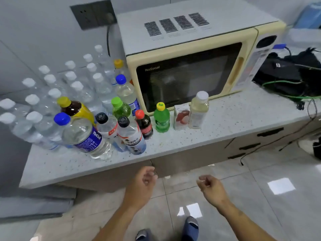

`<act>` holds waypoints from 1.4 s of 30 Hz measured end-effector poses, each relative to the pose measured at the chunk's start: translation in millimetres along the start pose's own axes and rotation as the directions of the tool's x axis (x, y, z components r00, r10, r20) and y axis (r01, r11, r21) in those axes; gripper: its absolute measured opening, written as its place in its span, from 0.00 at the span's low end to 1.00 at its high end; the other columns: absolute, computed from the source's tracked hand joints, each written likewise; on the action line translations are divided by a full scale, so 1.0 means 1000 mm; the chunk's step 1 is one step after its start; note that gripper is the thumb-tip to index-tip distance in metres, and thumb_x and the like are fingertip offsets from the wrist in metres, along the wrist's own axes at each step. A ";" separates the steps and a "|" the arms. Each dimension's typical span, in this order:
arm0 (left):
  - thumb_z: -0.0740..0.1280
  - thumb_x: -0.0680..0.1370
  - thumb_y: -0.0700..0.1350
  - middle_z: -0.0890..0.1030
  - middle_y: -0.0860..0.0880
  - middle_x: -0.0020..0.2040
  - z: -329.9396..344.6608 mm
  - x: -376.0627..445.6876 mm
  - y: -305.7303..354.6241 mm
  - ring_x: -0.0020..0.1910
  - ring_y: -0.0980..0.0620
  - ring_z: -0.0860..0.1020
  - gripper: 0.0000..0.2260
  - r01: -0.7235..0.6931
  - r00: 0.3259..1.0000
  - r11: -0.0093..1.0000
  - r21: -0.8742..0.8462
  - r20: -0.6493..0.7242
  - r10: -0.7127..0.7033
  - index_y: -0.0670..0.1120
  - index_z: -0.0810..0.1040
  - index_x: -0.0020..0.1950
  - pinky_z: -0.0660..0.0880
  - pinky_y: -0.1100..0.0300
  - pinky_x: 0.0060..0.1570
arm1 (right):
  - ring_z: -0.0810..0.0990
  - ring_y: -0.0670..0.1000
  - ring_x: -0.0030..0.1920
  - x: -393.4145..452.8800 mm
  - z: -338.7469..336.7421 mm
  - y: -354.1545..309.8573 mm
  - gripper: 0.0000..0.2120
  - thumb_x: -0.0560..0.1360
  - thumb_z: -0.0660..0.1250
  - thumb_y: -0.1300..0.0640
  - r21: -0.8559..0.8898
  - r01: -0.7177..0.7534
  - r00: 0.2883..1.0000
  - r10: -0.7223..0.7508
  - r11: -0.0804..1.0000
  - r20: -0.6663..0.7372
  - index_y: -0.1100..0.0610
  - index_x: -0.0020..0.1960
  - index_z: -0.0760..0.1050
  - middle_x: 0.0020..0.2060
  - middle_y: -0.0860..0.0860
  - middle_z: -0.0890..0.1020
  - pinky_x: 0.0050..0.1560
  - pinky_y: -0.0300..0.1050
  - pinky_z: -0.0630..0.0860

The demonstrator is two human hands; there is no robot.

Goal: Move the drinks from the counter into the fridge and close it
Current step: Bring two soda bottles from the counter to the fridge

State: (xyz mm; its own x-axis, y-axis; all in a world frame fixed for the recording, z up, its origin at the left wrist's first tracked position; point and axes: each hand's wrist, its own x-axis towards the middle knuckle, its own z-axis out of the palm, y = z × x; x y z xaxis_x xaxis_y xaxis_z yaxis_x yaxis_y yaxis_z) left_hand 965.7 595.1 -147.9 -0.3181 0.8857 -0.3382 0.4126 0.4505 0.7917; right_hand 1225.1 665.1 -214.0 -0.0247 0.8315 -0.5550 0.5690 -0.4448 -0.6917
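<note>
Drinks stand on a speckled grey counter [225,117]. In front of the microwave are a small green bottle with a yellow cap [161,119], a pink-and-white juice carton [181,117] and a pale bottle with a white cap [198,110]. To their left are a small cola bottle with a red cap [144,125], two clear bottles with black caps [130,136], a big clear blue-cap bottle [83,134] and a brown drink with a yellow cap [74,108]. My left hand [145,181] and my right hand [209,185] hang below the counter edge, fingers loosely curled, holding nothing. No fridge is in view.
A cream microwave [191,66] fills the back of the counter. Several white-cap water bottles [52,94] crowd the left side. A black bag and green cable [291,73] lie at the right. Drawers [260,136] sit below, over a glossy tiled floor.
</note>
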 end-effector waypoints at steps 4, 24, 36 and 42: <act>0.69 0.75 0.49 0.78 0.53 0.57 -0.006 0.027 0.074 0.51 0.58 0.76 0.15 -0.372 0.870 0.867 0.331 -0.200 0.450 0.52 0.77 0.61 0.72 0.65 0.50 | 0.79 0.40 0.41 0.024 -0.017 -0.108 0.11 0.76 0.71 0.53 -0.075 0.426 0.904 -0.427 0.902 0.008 0.52 0.58 0.79 0.42 0.44 0.80 0.41 0.26 0.72; 0.69 0.76 0.43 0.80 0.47 0.55 -0.076 0.132 0.206 0.57 0.44 0.79 0.14 -0.035 0.993 0.181 0.983 0.015 0.114 0.46 0.76 0.61 0.70 0.53 0.49 | 0.76 0.59 0.56 0.066 -0.013 -0.297 0.21 0.77 0.65 0.41 -0.801 0.590 0.603 -0.714 0.097 0.357 0.51 0.66 0.71 0.56 0.56 0.79 0.56 0.53 0.71; 0.69 0.76 0.38 0.77 0.43 0.56 -0.099 0.125 0.201 0.53 0.42 0.78 0.11 -0.244 0.949 0.602 0.760 0.058 0.310 0.47 0.78 0.57 0.76 0.53 0.51 | 0.75 0.56 0.51 0.047 -0.023 -0.273 0.15 0.75 0.71 0.49 -0.571 0.710 0.557 -0.825 0.411 0.099 0.58 0.56 0.75 0.48 0.54 0.80 0.52 0.49 0.70; 0.73 0.75 0.44 0.76 0.44 0.57 -0.111 0.102 0.197 0.54 0.43 0.77 0.16 -0.364 0.856 0.740 0.565 -0.110 0.505 0.47 0.79 0.62 0.72 0.54 0.52 | 0.75 0.46 0.38 0.014 -0.036 -0.265 0.12 0.72 0.76 0.50 -0.245 0.697 0.621 -0.738 0.674 -0.264 0.55 0.45 0.75 0.37 0.47 0.77 0.37 0.37 0.70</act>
State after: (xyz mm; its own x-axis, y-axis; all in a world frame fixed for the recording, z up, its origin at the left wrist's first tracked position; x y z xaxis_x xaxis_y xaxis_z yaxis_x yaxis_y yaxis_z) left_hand 920.4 761.8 30.3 -0.1579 0.9733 0.1666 0.9036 0.0744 0.4220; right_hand 1103.8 806.2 -21.7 -0.2184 0.9326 0.2872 0.5679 0.3608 -0.7398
